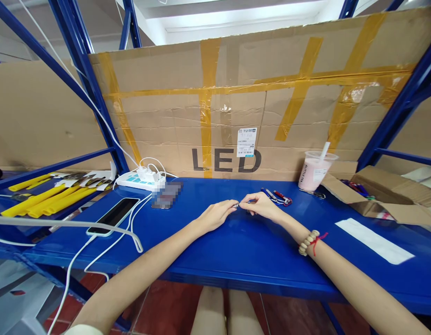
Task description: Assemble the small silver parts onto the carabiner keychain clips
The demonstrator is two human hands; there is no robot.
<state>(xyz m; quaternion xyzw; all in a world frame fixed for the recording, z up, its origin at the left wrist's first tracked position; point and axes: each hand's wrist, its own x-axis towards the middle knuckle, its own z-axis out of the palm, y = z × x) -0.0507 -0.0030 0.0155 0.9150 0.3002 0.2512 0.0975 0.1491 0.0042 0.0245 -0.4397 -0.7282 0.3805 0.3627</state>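
Observation:
My left hand [217, 215] rests on the blue tabletop [232, 253] with its fingers pressed together around one end of a small shiny metal piece [236, 205]. From the other side, my right hand [262, 206] pinches the same piece between thumb and forefinger. Most of it is hidden by the fingertips, so its kind does not show. Just behind my right hand lie blue, silver and red metal clips [278, 197] that look like carabiners. A beaded bracelet [308, 242] with a red string is on my right wrist.
At right stand a pink drink cup [315, 171], an open cardboard box [386, 195] and a white paper strip [374, 240]. At left are a power strip [140, 180], a phone [114, 216], white cables [126, 232] and yellow-handled tools [58, 201]. Cardboard [166, 121] walls the back.

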